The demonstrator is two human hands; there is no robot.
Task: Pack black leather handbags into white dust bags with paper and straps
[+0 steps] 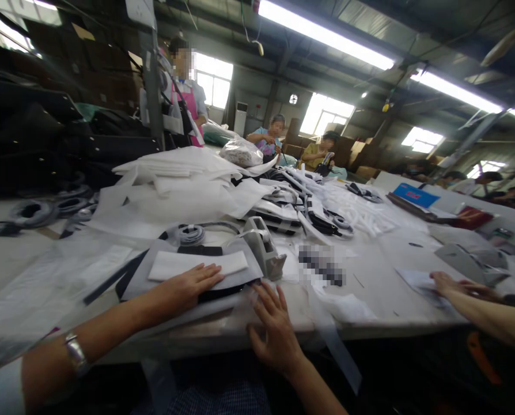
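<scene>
Beneath the left hand (192,285) lay a folded white sheet (186,261) on a flat black-and-grey bundle (139,280), the palm down and the fingers stretched out over it. Just right of that, the right hand (275,327) had its fingers spread and thumb apart at the bundle's near right corner. Beyond both hands sat a coiled strap (191,233) and a grey tape dispenser (264,253), with a white pile (166,199) farther back. Well to their right, a co-worker's hand (448,285) touched a pale piece (415,279).
</scene>
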